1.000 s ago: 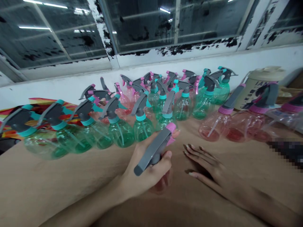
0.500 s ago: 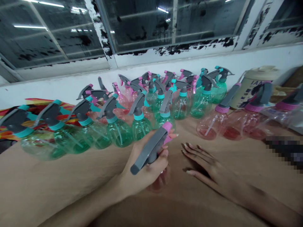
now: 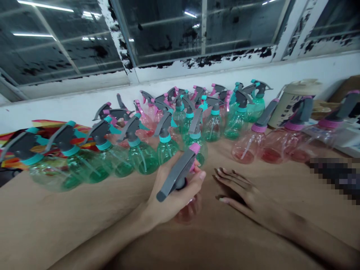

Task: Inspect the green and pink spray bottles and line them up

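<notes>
My left hand (image 3: 171,195) is wrapped round the neck of a pink spray bottle (image 3: 188,210) with a grey trigger head (image 3: 177,174), standing on the brown table (image 3: 56,221) near the middle. My right hand (image 3: 239,187) lies flat on the table just to the right of it, fingers stretched out, holding nothing. A row of green spray bottles (image 3: 140,153) with teal collars stands right behind my left hand.
More green and pink spray bottles (image 3: 197,108) crowd the back against the white wall. A few pink bottles (image 3: 253,144) stand at the right, beside a cream jug (image 3: 292,99). A colourful cloth (image 3: 42,127) lies at the far left. A blurred patch (image 3: 334,176) sits right.
The pink bottle in my left hand has shifted slightly forward and up in view; my thumb now presses nearer the pink nozzle. My right hand stays flat.
</notes>
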{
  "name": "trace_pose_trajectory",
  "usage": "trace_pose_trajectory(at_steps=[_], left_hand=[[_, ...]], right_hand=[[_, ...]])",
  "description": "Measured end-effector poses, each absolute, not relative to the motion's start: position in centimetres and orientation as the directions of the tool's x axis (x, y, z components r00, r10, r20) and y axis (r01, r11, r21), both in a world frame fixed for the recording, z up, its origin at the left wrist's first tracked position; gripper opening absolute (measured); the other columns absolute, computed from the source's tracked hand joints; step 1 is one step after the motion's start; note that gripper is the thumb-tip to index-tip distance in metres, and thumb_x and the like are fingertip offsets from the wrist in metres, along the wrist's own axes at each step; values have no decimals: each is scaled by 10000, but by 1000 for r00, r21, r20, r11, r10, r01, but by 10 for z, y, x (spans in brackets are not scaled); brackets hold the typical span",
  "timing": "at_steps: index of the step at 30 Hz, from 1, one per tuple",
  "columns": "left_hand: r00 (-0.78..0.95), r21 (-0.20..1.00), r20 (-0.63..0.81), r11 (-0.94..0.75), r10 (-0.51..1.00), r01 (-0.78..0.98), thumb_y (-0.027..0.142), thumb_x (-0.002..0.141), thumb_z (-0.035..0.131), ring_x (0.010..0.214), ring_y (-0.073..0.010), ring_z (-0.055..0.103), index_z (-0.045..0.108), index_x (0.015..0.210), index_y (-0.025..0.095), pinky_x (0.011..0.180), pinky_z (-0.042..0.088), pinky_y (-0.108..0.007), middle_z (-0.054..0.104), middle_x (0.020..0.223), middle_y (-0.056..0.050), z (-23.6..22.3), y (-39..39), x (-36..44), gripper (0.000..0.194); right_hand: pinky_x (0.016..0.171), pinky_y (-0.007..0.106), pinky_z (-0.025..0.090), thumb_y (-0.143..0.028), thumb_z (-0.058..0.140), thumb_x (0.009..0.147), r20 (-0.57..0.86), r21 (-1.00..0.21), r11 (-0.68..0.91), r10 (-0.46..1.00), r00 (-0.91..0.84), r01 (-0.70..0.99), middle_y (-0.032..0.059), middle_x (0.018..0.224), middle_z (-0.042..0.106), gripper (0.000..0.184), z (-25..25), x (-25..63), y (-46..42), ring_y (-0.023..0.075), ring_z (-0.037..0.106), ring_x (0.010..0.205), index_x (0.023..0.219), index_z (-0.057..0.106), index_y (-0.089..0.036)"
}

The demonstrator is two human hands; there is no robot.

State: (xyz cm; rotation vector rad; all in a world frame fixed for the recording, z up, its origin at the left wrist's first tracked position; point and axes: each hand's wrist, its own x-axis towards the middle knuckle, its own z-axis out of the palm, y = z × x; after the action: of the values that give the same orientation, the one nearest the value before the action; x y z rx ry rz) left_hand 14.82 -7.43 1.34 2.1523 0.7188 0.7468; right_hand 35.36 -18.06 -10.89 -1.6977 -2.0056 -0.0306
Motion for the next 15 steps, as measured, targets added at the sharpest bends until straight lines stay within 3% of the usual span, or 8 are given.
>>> trace_pose_trajectory(at_steps=[5,9,12,15], left_hand=[[698,751,335,-626,633,209,314,816,537,520,-121,490,533,1080,241,531,447,-240,531,636,53,10,-71,145,274],[719,761,350,-630,601,156,302,821,547,512,-116,465,490,1179,281,499,421,-233,527,662,58,8,-73,144,363],[723,814,340,-573,601,93,283,805,583,580,-114,538,398,1251,283,571,484,-247,606,914,9,7,-78,145,483],[737,849,360,-528,572,-5,242,759,642,933,-187,608,263,1333,280,841,502,-318,524,1230,-61,8,-83,146,689]], right_hand=[[1034,481,369,-462,517,855,342,-344,174,938,-49,923,76,1395,455,615,-99,348,-183,252,404,1279,1398,321,-250],[962,492,430,-520,558,804,292,-477,155,956,-10,865,91,1330,515,669,-76,323,-186,282,499,1191,1377,319,-270],[896,474,467,-550,605,753,310,-552,181,951,-1,814,111,1262,556,719,-57,295,-183,294,539,1125,1344,326,-251],[869,435,470,-523,645,729,378,-610,228,925,27,759,102,1183,578,654,-45,269,-175,271,550,1065,1257,404,-221]])
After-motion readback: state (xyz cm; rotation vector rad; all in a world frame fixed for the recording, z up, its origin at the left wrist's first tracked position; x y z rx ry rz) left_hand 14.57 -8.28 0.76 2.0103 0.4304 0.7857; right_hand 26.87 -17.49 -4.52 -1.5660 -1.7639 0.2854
